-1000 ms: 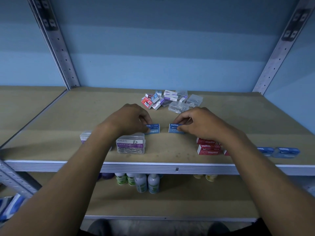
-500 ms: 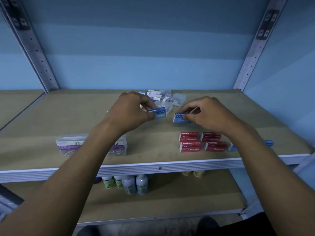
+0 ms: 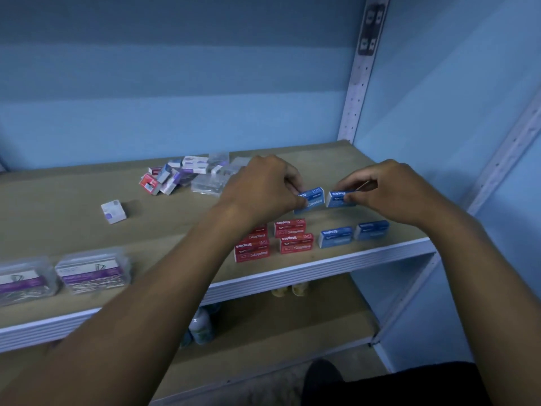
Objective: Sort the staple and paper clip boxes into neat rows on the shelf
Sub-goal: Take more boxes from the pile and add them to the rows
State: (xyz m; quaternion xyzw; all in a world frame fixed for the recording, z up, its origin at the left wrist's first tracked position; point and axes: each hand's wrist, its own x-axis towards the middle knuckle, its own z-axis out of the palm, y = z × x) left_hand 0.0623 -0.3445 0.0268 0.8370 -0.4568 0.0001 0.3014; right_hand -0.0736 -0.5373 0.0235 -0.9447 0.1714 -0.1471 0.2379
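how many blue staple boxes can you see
4: one in the left hand at, one in the right hand at, two at the shelf's front edge. The back pile may hide more.

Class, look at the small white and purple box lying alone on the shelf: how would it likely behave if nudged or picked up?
The small white and purple box looks like stiff card with flat faces, so it would probably slide rather than roll on the shelf. It seems squat, so unlikely to tip. Boxes of similar size are each held in a fingertip grip, suggesting it is light.
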